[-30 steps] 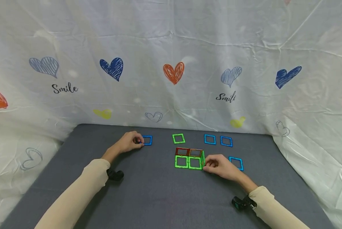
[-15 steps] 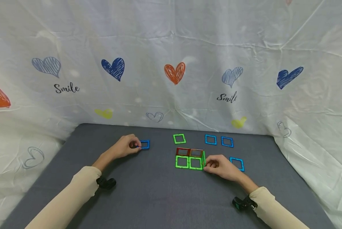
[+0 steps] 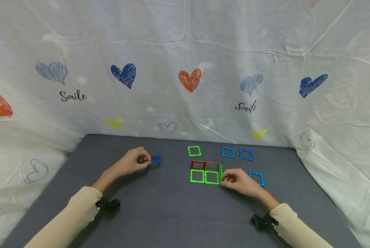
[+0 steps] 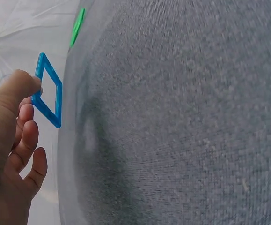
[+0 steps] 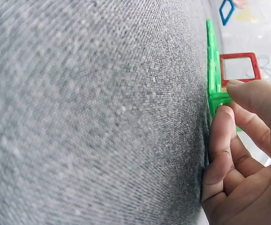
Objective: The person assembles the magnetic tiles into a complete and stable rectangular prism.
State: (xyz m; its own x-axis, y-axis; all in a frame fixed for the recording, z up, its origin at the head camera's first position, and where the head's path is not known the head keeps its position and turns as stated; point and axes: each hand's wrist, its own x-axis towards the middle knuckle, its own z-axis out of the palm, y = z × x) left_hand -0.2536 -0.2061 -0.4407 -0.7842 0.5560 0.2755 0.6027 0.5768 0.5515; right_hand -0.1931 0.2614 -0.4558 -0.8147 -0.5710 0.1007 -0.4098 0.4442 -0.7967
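Note:
My left hand [image 3: 133, 161] pinches one edge of a blue square magnetic tile [image 4: 59, 102] between thumb and fingers. The tile is tilted above the table, left of a small tile build. That build has two green square tiles [image 3: 197, 182] flat side by side, with a red tile [image 3: 198, 161] and a brownish-orange tile [image 3: 213, 162] upright along their back edge. Another green tile [image 3: 220, 172] stands at the right end. My right hand [image 3: 239, 181] pinches this standing green tile at its near edge, thumb on one side and finger on the other.
On the dark grey table [image 3: 172, 213], a loose green tile [image 3: 194, 155] lies behind the build. Two blue tiles [image 3: 228, 157] [image 3: 246, 159] lie at the back right. Another blue tile [image 3: 262, 179] lies beyond my right hand. A white printed curtain [image 3: 160, 41] hangs behind.
My left hand has drawn back slightly toward me and to the left with the blue tile, which now shows more edge-on. The right hand keeps its place on the green tile.

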